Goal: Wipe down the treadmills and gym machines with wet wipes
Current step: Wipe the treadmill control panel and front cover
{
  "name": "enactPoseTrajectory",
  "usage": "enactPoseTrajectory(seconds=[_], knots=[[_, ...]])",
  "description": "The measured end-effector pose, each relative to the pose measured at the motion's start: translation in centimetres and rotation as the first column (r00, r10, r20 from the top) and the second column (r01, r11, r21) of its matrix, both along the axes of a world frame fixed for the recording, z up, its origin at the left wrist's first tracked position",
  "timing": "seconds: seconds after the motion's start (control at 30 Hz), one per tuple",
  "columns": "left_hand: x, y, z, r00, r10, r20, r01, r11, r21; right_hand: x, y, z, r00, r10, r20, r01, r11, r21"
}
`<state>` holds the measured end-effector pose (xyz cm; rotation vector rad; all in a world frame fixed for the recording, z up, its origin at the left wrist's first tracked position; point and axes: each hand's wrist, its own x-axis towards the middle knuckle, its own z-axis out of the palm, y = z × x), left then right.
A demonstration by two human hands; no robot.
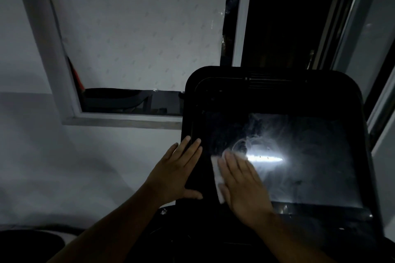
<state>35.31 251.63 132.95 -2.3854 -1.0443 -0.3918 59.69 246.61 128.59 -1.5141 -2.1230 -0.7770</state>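
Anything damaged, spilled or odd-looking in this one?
Nothing broken or spilled. The screen shows swirled smears around the light glare, just beyond the wipe under the flat right hand: likely wiping streaks. The white window sheet has a ragged right edge, leaving a dark gap.
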Motion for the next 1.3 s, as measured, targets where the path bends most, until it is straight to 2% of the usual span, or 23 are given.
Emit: enactPoseTrajectory(seconds=[0.07, 0.1, 0.2, 0.27, 0.43, 0.5, 0.6, 0.67, 0.73, 0.77, 0.8, 0.93, 1.0, 1.1, 1.13, 1.23, 1.3], knots=[[0.4, -0.1, -0.4, 1.000, 0.013, 0.012, -0.013, 1.000, -0.024, -1.0, 1.5, 2.2, 0.990, -0.104, -0.097, 0.101, 0.994, -0.034], [0.6, -0.2, -0.4, 0.999, 0.022, 0.025, -0.021, 0.999, -0.031, -2.1, 1.8, 2.7, 0.987, -0.107, -0.120, 0.100, 0.993, -0.066], [0.8, -0.4, -0.5, 1.000, 0.001, 0.028, -0.001, 1.000, -0.008, -3.1, 0.7, 0.0, 1.000, 0.005, -0.022, -0.007, 0.997, -0.083], [1.0, -0.7, -1.0, 1.000, -0.025, 0.007, 0.025, 1.000, 0.015, -1.4, -1.0, -2.0, 1.000, 0.024, 0.010, -0.023, 0.997, -0.074], [2.4, -1.0, -2.4, 0.993, 0.000, 0.116, 0.006, 0.999, -0.044, -2.2, 0.2, 0.9, 0.972, -0.115, -0.207, 0.106, 0.993, -0.054], [2.3, -0.9, -2.6, 0.992, -0.015, 0.125, 0.022, 0.998, -0.052, -3.2, -0.4, -0.6, 0.994, -0.034, -0.101, 0.027, 0.997, -0.069], [1.7, -0.8, -2.5, 0.995, -0.033, 0.099, 0.038, 0.998, -0.049, -0.3, -3.4, -4.3, 0.994, 0.086, 0.068, -0.079, 0.992, -0.103], [1.6, -0.8, -2.3, 0.997, -0.034, 0.072, 0.037, 0.998, -0.046, 1.7, -3.4, -3.8, 0.996, 0.053, 0.067, -0.048, 0.996, -0.074], [1.7, -0.7, -2.1, 0.997, -0.033, 0.071, 0.037, 0.998, -0.055, 0.9, -1.9, -1.3, 0.996, -0.054, -0.078, 0.049, 0.997, -0.064], [1.7, -0.7, -2.1, 0.997, -0.033, 0.075, 0.038, 0.998, -0.058, -0.3, -1.5, -0.5, 0.988, -0.060, -0.142, 0.048, 0.995, -0.087], [1.7, -0.7, -2.0, 0.996, -0.041, 0.078, 0.045, 0.997, -0.058, -1.6, -1.6, -0.7, 0.990, -0.024, -0.140, 0.008, 0.994, -0.113], [0.6, -0.6, -1.6, 0.994, -0.104, 0.037, 0.106, 0.993, -0.050, -0.5, -5.5, -6.4, 0.972, 0.177, 0.154, -0.155, 0.977, -0.148], [0.3, -0.7, -1.3, 0.995, -0.098, 0.002, 0.098, 0.995, -0.038, 1.5, -5.7, -6.4, 0.981, 0.133, 0.141, -0.117, 0.986, -0.116], [0.7, -1.0, -1.7, 0.997, -0.077, -0.004, 0.077, 0.997, -0.021, -0.1, -4.0, -3.8, 0.998, -0.009, -0.064, 0.002, 0.995, -0.102], [0.9, -1.3, -2.0, 0.997, -0.071, 0.002, 0.072, 0.997, -0.018, -1.2, -4.0, -4.0, 0.998, 0.013, -0.059, -0.020, 0.993, -0.119], [0.9, -1.6, -2.7, 0.998, -0.070, -0.005, 0.070, 0.998, -0.010, -1.0, -5.8, -6.5, 0.976, 0.181, 0.122, -0.163, 0.975, -0.150], [0.6, -1.8, -2.7, 0.998, -0.064, -0.020, 0.064, 0.998, 0.001, 1.7, -6.4, -6.7, 0.977, 0.160, 0.139, -0.142, 0.981, -0.130]])
